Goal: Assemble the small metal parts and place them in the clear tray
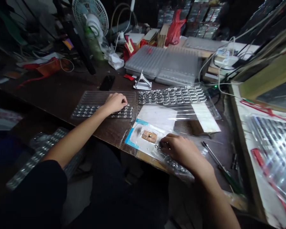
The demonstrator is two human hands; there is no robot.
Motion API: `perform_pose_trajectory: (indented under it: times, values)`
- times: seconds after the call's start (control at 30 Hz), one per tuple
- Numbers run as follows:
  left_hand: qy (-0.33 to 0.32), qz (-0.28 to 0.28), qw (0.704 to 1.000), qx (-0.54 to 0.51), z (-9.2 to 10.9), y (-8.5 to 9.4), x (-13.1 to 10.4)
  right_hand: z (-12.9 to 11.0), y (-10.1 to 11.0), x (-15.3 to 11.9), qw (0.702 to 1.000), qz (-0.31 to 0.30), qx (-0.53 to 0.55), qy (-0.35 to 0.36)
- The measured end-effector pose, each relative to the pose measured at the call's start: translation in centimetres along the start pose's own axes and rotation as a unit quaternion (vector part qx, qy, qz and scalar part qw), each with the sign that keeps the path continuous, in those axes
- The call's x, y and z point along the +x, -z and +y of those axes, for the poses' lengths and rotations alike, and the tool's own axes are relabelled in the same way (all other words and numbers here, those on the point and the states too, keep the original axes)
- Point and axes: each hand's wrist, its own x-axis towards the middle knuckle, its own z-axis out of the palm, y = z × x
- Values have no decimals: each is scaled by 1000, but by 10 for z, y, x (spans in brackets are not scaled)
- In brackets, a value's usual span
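Just left of the right hand, my nearer grip, I see the tan block lying long-axis sideways, though I can't tell whether those curled fingers hold anything.

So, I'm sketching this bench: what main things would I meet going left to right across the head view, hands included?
White round fan, bare left hand, small tan rectangular block, bare right hand, green-handled tool with metal shaft, flat red strip.
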Motion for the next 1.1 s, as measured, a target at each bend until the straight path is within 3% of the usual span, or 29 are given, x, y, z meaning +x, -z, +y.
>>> perform_pose_trajectory:
  times: [0.07, 0.17, 0.3, 0.4, 0.5, 0.6, 0.73, 0.87, 1.0, 1.1]
  values:
    - [-3, -7, 1000, 21, 8, 7, 0, -2, 1, 1, 1000, -11, -5, -6]
    - [-44, 3, 999, -13, 37, 8, 5, -5, 1, 2, 999, -37, 3, -2]
    - [-142, 50, 981, -119, 93, -8, 24, -4, -4, 3, 999, -18, 12, 26]
    - [-182, 108, 964, -160, 128, -24, 43, -2, -9, 2, 999, 20, 13, 41]
    - [-190, 134, 960, -157, 147, -35, 56, 0, -10, 2, 997, 43, 39, 47]
    - [-190, 124, 962, -151, 151, -35, 57, 4, -10, 3, 994, 50, 81, 59]
    - [-194, 92, 950, -226, 142, -20, 26, 11, -11, 7, 986, 82, 116, 85]
    - [-171, 51, 935, -307, 126, -9, -39, 12, -14, 12, 971, 160, 151, 91]
    - [-127, 49, 932, -334, 112, -24, -94, 6, -16, 16, 969, 168, 160, 79]
    - [-127, 45, 921, -365, 107, -41, -108, 4, -18, 19, 971, 158, 163, 79]
